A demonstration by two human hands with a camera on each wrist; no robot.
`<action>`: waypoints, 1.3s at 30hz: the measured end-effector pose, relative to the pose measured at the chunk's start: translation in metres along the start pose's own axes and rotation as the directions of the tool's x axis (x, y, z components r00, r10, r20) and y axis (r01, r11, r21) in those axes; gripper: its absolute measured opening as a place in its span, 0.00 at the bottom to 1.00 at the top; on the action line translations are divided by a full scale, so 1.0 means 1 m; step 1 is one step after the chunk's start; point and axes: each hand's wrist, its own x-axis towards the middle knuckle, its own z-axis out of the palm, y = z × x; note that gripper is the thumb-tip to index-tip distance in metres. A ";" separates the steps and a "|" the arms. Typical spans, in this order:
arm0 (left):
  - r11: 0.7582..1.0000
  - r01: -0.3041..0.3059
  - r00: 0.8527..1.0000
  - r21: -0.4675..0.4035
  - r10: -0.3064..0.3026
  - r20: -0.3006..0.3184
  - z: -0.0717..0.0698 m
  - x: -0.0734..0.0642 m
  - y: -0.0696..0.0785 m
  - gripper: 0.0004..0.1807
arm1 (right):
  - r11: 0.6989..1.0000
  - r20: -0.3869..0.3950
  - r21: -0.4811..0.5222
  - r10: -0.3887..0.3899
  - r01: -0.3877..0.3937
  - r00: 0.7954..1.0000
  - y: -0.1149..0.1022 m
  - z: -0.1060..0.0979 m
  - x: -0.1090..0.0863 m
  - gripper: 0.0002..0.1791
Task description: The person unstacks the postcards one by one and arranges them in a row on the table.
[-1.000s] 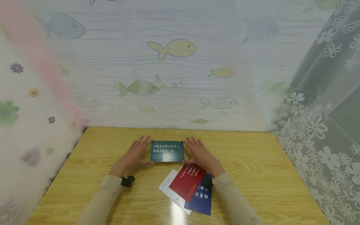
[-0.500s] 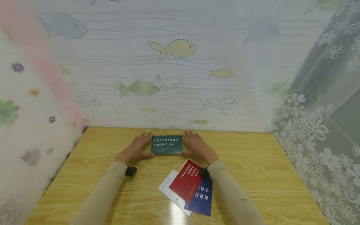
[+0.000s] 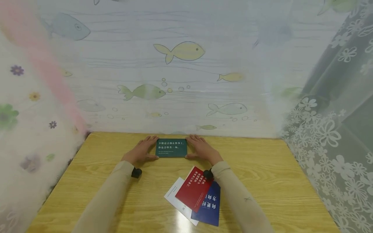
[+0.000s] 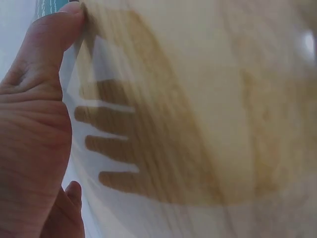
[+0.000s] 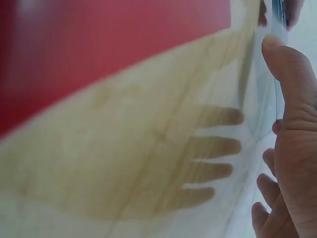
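Note:
A dark green card [image 3: 171, 153] with white printed characters lies near the far side of the wooden table. My left hand [image 3: 140, 151] holds its left end, thumb at the near corner and fingertips at the far one. At the opposite end, my right hand [image 3: 203, 150] grips the two right corners the same way. A strip of the card [image 4: 51, 6] shows by the thumb in the left wrist view. The right wrist view shows the card nearly edge-on beside the thumb [image 5: 292, 69].
Nearer me, a red card [image 3: 193, 189] overlaps a white card [image 3: 177, 199] and a blue card [image 3: 208, 212]. The right wrist hangs over this pile. Behind the table [image 3: 250, 168] rises a white curtain [image 3: 180, 97] printed with fish; lace fabric [image 3: 320, 136] hangs at the right.
Both hands have slid the green card away from me toward the curtain, and slightly left. The red, white and blue cards have stayed put.

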 end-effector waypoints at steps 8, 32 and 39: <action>1.000 0.011 1.000 -0.008 -0.011 0.018 -0.005 0.004 -0.004 0.52 | 1.000 0.028 0.005 -0.003 0.003 1.000 -0.003 -0.001 0.009 0.50; 0.997 0.061 0.982 0.048 -0.068 0.178 -0.019 0.008 0.005 0.49 | 0.995 0.111 0.011 0.099 -0.101 0.989 -0.009 -0.004 0.009 0.47; 0.997 0.045 0.989 0.057 -0.053 0.140 -0.010 0.008 0.000 0.48 | 0.994 0.079 0.041 0.101 -0.104 0.992 -0.011 0.001 0.002 0.47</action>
